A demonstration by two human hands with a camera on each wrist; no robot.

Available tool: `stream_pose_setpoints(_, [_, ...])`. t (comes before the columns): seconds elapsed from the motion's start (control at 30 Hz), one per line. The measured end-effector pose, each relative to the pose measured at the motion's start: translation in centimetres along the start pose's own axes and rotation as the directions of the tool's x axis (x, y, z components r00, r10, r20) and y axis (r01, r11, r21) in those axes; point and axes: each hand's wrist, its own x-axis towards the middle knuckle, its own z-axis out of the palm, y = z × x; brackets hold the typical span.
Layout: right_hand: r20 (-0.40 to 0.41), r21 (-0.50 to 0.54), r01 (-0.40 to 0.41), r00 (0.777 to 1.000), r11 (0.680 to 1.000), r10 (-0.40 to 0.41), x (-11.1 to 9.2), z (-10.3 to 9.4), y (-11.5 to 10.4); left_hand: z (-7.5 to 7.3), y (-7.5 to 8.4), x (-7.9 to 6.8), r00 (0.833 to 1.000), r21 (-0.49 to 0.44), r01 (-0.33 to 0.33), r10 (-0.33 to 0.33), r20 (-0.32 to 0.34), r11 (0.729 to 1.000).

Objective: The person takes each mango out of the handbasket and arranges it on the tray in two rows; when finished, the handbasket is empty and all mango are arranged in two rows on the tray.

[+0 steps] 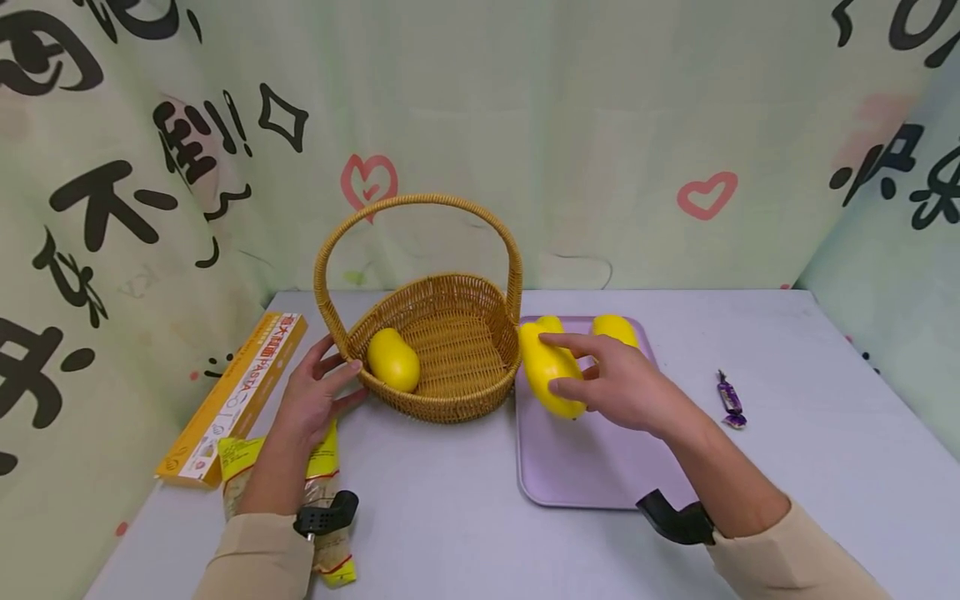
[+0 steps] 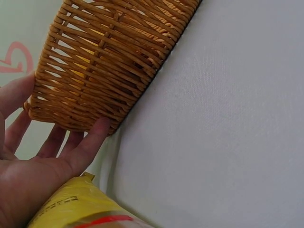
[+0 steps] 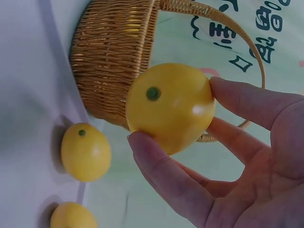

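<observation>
Above the tray (image 1: pixel 600 467), near its left edge, the right hand (image 1: pixel 622 382) pinches a mango (image 1: pixel 550 375); the left hand (image 1: pixel 315 400) spreads against the basket (image 1: pixel 450 408), whose floor, roomy rightward, only the head view shows.

The light in my head view is bright, soft and even, seemingly from above, leaving the curtain (image 1: pixel 622 167) pale and slightly washed out. A faint, blurry-edged shadow lies on the lilac tray (image 1: pixel 600 475) below my right hand (image 1: pixel 626 383). Near the frame's sides, the black lettering (image 1: pixel 105 204) looks stretched by the wide lens. From my left wrist, it is dimmer: the tabletop (image 2: pixel 223 109) turns grey, while light shows through the gaps in the wicker basket (image 2: pixel 102 61), and the small print on the yellow bag (image 2: pixel 80 204) is too soft to read. From my right wrist, the mango (image 3: pixel 168 114) I pinch carries small glare spots, and shadows edge the mangoes (image 3: pixel 86 154) beyond.
</observation>
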Motion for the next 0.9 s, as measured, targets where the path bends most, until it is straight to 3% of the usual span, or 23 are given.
stream_pose_setpoints(0.7, [0.011,-0.153,-0.017,1.0,0.988,0.019,-3.0,2.3,3.3,0.0,0.0,0.0,1.0,0.02,-0.003,0.003,0.001,1.0])
stream_pose_setpoints(0.9, [0.029,-0.174,-0.066,0.997,0.983,0.072,-3.1,3.4,3.9,-0.1,-0.1,0.0,1.0,0.014,-0.001,0.001,0.002,1.0])
